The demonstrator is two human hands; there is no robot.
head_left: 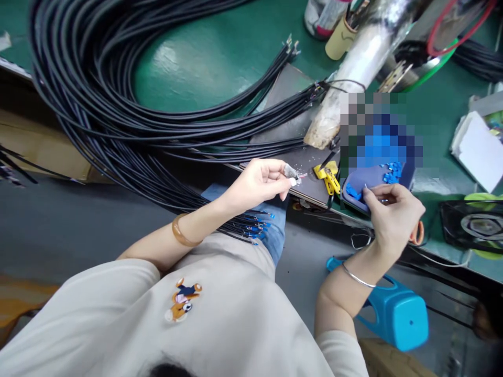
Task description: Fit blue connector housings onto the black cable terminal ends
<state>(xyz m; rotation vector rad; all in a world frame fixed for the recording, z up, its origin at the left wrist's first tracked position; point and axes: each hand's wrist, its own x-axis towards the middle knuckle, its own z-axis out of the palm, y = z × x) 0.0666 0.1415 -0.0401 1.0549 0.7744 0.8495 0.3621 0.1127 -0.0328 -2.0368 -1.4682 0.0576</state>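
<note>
My left hand (267, 180) is closed in a pinch on a cable end, from which thin light and reddish wires (302, 175) stick out. Something grey covers a fingertip there. My right hand (396, 212) reaches over the near rim of a blue tray (363, 178), thumb and forefinger together beside small blue connectors (353, 191). Whatever is between those fingertips is hidden. More blue pieces (393, 172) lie deeper in the tray, whose far part is pixelated. Between the hands, a yellow cutting tool (329, 175) lies on a dark board (271, 141).
Thick bundles of black cable (157, 125) loop over the green table (188, 63). Cables with blue ends (259, 225) hang across my lap. A wrapped silvery tube (353, 73) slants above the board. Right of the tray are orange scissor handles (417, 233); below stands a blue stool (404, 314).
</note>
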